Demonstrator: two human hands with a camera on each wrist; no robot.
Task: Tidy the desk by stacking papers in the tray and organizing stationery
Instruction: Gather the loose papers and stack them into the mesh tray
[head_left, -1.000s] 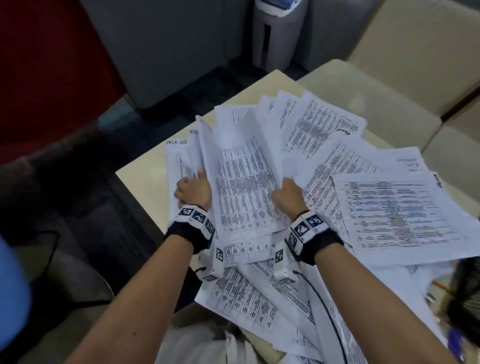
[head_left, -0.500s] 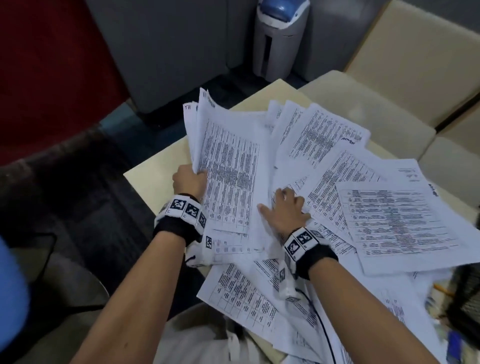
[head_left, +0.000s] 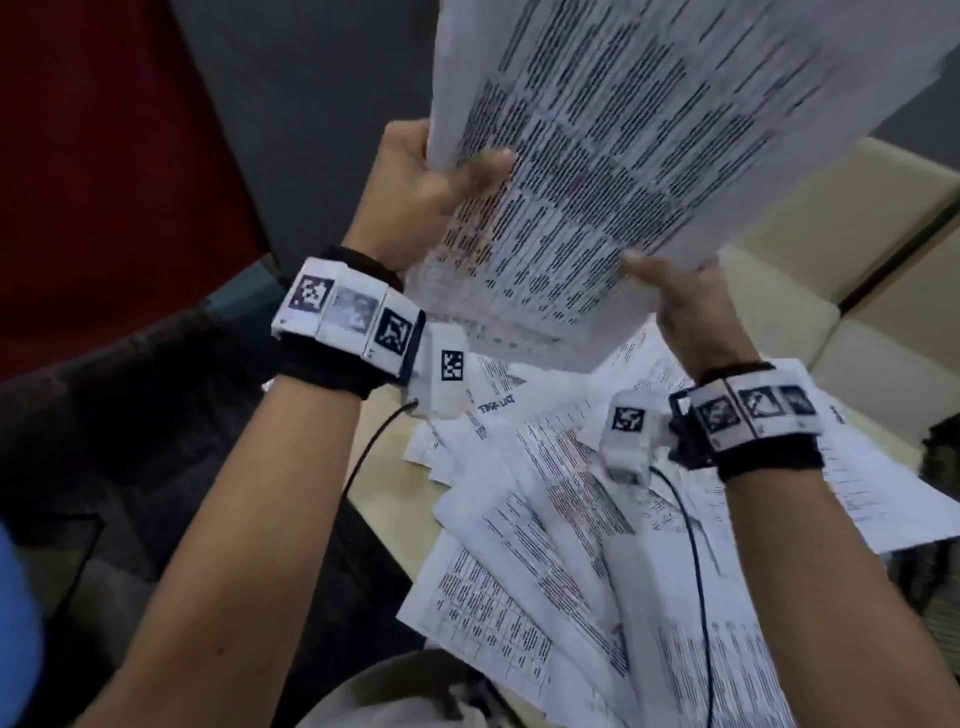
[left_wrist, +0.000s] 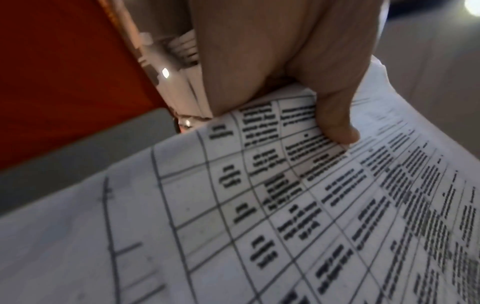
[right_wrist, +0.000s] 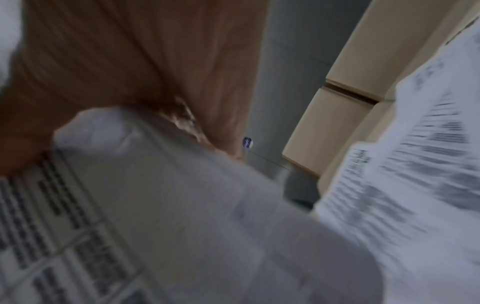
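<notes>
Papers: a sheaf of printed sheets (head_left: 623, 171) is up off the tabletop (head_left: 387, 493), held between both my hands at about head height, printed tables facing me. My left hand (head_left: 415, 192) grips the sheaf's left edge; the left wrist view shows my thumb curled over the top sheet and several page edges bunched behind the palm, so that hand pinches a good thickness. My right hand (head_left: 685, 312) sits at the sheaf's lower right edge, with one of its fingers (head_left: 644, 262) lying along the paper. The right wrist view is too blurred to settle it; I cannot tell whether those fingers clamp the sheets or only prop them from beneath.

Below my wrists, more loose sheets (head_left: 571, 545) lie fanned and overlapping on the tabletop, some overhanging its near edge toward me. Cream cushions (head_left: 831, 291) sit beyond my right hand. No tray shows clearly in any view; something dark at the far right edge is too cut off to name.

Step in hand, as I judge it: gathering the papers, first bundle lifted. The task looks to be early, with most sheets not yet collected. Next move calls for squaring this bundle, probably by tapping its lower edge on the tabletop, then locating the tray. Risk: inner pages slipping out on the right side.
</notes>
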